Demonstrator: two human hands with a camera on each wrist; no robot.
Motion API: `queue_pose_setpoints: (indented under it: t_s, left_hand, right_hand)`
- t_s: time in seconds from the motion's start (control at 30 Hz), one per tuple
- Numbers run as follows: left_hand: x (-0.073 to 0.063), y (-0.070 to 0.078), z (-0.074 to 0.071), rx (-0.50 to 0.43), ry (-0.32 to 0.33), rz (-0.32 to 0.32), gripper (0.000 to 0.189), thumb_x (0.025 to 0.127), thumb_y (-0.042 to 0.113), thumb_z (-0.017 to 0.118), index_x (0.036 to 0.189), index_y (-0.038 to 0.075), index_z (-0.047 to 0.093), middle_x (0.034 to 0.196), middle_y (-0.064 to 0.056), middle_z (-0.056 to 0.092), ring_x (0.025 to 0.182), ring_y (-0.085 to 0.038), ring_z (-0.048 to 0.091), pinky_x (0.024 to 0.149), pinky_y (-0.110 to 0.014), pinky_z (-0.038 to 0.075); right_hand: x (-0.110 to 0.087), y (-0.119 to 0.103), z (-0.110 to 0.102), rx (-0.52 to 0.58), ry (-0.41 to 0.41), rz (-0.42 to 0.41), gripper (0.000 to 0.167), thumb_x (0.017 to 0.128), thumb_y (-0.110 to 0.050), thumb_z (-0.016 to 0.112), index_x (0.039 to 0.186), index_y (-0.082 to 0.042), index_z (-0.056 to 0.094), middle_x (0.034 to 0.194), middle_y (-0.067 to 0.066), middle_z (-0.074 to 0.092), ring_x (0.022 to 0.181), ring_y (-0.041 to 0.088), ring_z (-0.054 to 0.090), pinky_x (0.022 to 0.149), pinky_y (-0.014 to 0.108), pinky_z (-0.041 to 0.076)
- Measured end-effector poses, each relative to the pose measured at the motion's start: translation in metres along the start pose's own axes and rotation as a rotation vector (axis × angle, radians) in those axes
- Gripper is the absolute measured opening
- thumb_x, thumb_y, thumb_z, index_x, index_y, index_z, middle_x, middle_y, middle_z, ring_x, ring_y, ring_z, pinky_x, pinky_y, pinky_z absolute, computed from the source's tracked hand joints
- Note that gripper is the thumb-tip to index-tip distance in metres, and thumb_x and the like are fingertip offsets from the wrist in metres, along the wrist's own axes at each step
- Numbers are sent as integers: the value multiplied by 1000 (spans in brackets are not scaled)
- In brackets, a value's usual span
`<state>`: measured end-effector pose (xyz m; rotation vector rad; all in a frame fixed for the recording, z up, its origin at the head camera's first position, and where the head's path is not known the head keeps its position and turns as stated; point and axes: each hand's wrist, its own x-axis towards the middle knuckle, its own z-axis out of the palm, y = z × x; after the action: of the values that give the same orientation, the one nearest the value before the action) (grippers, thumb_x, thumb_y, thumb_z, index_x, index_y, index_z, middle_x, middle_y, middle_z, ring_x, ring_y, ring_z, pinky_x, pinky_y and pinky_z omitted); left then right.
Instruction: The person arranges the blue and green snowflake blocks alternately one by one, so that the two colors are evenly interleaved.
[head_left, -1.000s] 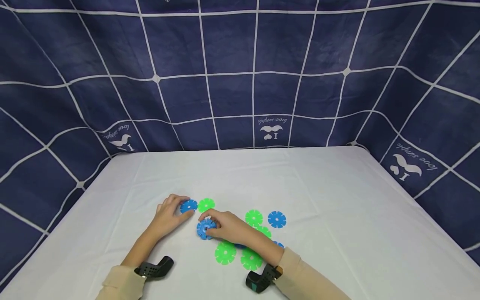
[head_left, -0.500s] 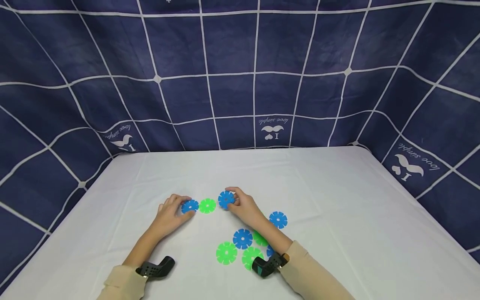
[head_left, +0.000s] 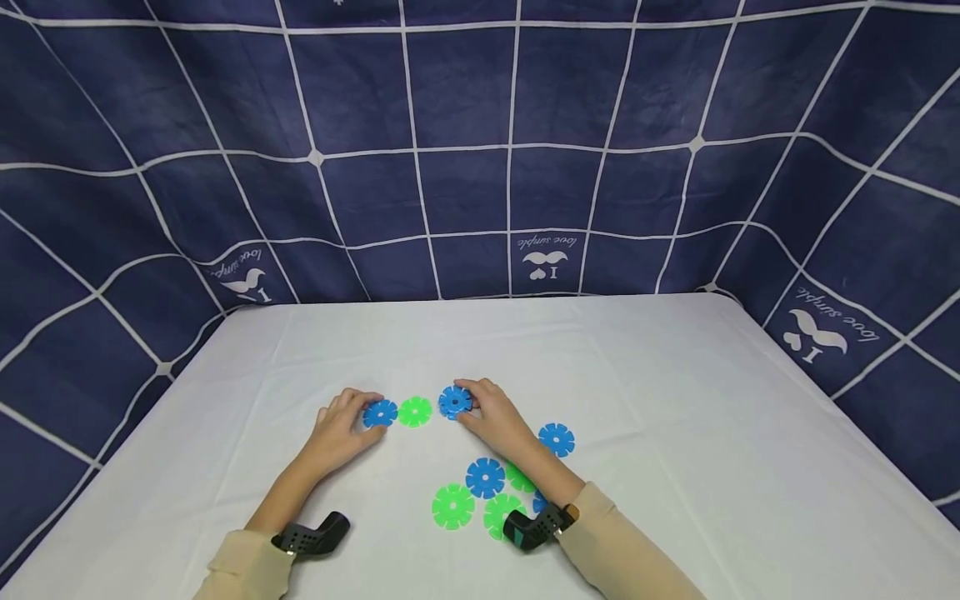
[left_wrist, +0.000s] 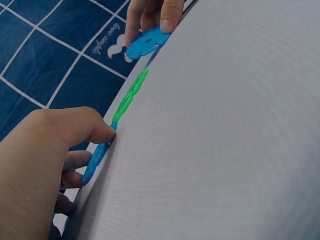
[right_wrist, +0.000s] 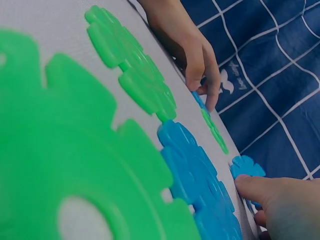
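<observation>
My left hand [head_left: 337, 429] rests on the table with thumb and fingers at the edges of a flat blue snowflake building disc [head_left: 381, 413]. Just right of that disc lies a green snowflake disc [head_left: 415, 412], in line with it. On the green one's other side, my right hand [head_left: 495, 417] pinches a second blue snowflake disc [head_left: 455, 402] between thumb and fingers. In the left wrist view this held disc [left_wrist: 147, 42] appears tilted, close over the tabletop. From the right wrist, the thumb shows against the held disc [right_wrist: 246, 167], and part of the disc is hidden.
Nearer the person lie loose discs: green ones [head_left: 453, 507] [head_left: 498, 512] and blue ones [head_left: 486, 478] [head_left: 557, 440], some partly hidden under the right forearm. A white cloth [head_left: 675, 400] covers the table. Dark blue checked fabric [head_left: 465, 192] hangs behind and at the sides.
My right hand has moved away and to the right with its blue disc, from near the left hand to beyond the green disc, then lowered slightly. The left hand stays in place.
</observation>
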<state>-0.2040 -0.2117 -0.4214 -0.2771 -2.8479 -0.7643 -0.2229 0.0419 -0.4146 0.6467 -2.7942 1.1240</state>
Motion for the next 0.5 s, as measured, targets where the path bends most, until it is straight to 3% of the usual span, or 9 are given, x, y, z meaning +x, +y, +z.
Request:
queue_pose_setpoints:
  t_s: [0.17,0.5]
  left_hand:
    - [-1,0,2,-1,-3,8,47,76,27,64,118,9,55,107,-9,51,102,-25,46,74,-33,25]
    - [-1,1,-2,-7,-3,6,46,76,24,63,119,8,55,108,-9,51,103,-26,46,74,-35,25]
  right_hand:
    - [-3,2,-1,-86,12,-10,48,85,-25,61,129,-9,50,114,10,53,101,21,51,88,37,42]
    - [-3,5,2,-74,29,-43,34,85,-28,61,116,-15,60,118,8,52,112,25,49,95,42,38]
